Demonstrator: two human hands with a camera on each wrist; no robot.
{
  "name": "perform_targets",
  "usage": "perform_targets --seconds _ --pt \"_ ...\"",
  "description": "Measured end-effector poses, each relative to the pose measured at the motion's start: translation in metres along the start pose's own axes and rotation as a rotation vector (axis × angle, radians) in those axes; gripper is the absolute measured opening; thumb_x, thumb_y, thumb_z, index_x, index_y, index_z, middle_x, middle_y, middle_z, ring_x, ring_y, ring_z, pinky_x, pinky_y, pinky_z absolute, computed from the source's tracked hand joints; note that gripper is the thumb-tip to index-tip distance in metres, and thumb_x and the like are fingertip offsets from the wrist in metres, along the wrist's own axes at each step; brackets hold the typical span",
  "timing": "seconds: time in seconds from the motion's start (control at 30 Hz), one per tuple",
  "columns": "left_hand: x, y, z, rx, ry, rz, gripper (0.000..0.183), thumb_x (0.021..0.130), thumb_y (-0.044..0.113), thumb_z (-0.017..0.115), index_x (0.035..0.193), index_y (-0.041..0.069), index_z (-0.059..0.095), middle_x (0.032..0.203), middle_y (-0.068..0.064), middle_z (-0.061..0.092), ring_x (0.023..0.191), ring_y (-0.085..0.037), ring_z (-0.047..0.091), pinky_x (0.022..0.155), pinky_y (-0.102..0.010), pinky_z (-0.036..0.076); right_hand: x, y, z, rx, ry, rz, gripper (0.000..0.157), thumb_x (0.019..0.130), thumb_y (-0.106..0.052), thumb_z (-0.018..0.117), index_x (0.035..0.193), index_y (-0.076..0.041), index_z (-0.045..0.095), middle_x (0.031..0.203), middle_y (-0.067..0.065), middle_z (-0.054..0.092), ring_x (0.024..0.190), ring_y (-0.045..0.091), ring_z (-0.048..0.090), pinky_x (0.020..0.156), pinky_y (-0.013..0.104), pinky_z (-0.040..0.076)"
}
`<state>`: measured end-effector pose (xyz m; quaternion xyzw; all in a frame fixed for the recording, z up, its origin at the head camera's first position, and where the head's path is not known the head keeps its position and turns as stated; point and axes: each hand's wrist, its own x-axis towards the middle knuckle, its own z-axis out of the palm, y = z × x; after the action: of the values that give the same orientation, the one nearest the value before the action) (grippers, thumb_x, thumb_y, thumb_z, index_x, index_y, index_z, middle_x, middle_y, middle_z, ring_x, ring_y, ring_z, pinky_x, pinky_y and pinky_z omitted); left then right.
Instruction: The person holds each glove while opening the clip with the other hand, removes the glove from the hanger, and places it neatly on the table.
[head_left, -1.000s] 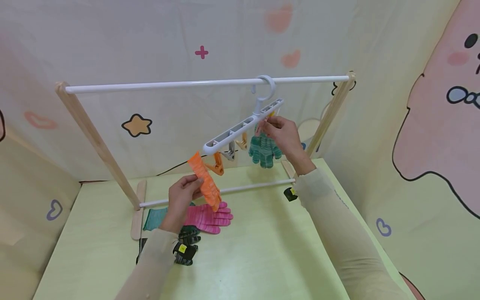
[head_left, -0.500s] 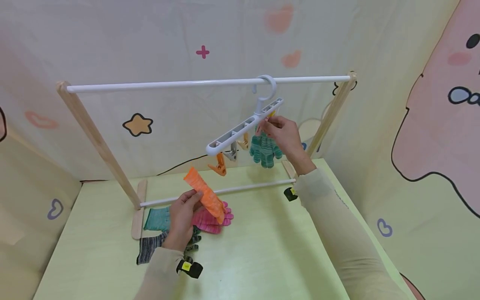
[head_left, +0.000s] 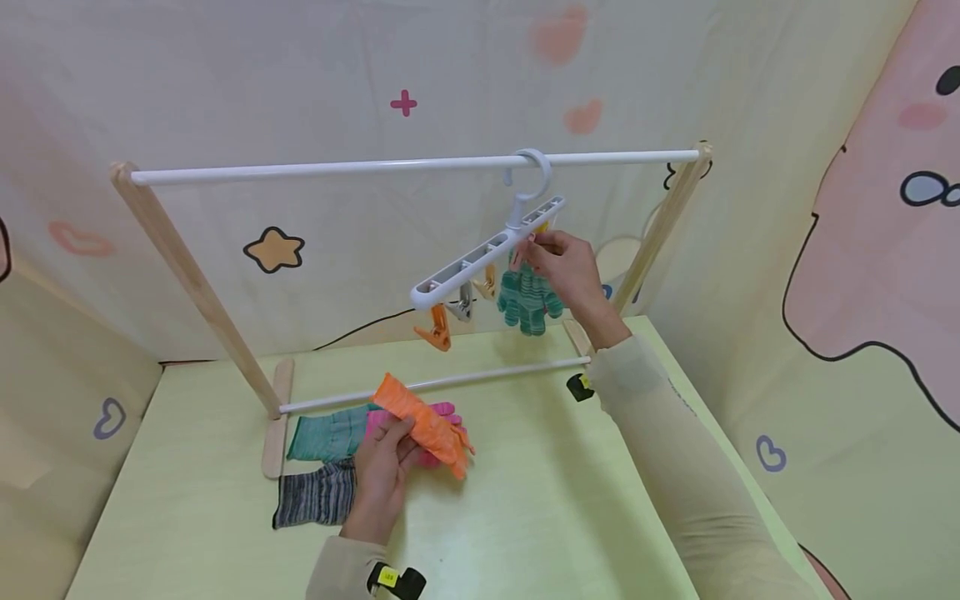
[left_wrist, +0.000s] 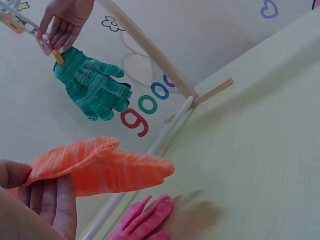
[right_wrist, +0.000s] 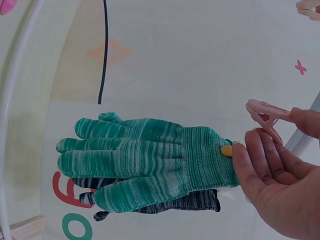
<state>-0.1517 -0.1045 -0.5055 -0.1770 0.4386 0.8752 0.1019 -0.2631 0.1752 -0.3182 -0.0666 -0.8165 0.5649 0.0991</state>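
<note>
Nearest me, my left hand (head_left: 382, 471) pinches the orange glove (head_left: 427, 429) between thumb and fingers, below and in front of the hanger (head_left: 465, 271). Under the hanger's near end, the pink glove (left_wrist: 142, 220) lies on the tabletop (head_left: 525, 500). Just below the hanger's hook, my right hand (head_left: 566, 267) pinches the pink clip (right_wrist: 267, 110); toward its far end hangs the green glove (right_wrist: 145, 155). I'd do best to flatten the orange cuff first, then squeeze the clip wide before feeding cloth in.

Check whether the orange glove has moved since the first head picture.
Yes, down the head view: the orange glove is now mostly below the lower bar.
</note>
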Motion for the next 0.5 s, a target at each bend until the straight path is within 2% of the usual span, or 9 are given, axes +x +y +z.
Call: perform_targets --seconds 0.27,0.5 --pt "-0.004 -0.005 -0.004 -0.039 0.025 -0.005 0.008 0.107 0.003 0.059 0.112 -0.001 0.062 0.093 -0.005 0.071 0.079 -0.014 0.069 0.074 -0.028 0.06 0.0 0.001 0.0 -0.014 -0.008 -0.001 0.046 0.106 -0.031 0.069 0.138 0.002 0.065 0.132 0.018 0.068 0.119 0.034 0.065 0.106 0.049 0.053" --pt "-0.013 -0.017 -0.011 -0.091 0.048 -0.056 0.017 0.107 0.004 0.057 0.123 -0.001 0.057 0.098 -0.005 0.067 0.083 -0.014 0.068 0.079 -0.028 0.06 0.0 0.001 0.0 -0.015 -0.006 -0.008 0.045 0.106 -0.03 0.069 0.137 0.003 0.066 0.131 0.019 0.068 0.117 0.034 0.066 0.105 0.049 0.054"
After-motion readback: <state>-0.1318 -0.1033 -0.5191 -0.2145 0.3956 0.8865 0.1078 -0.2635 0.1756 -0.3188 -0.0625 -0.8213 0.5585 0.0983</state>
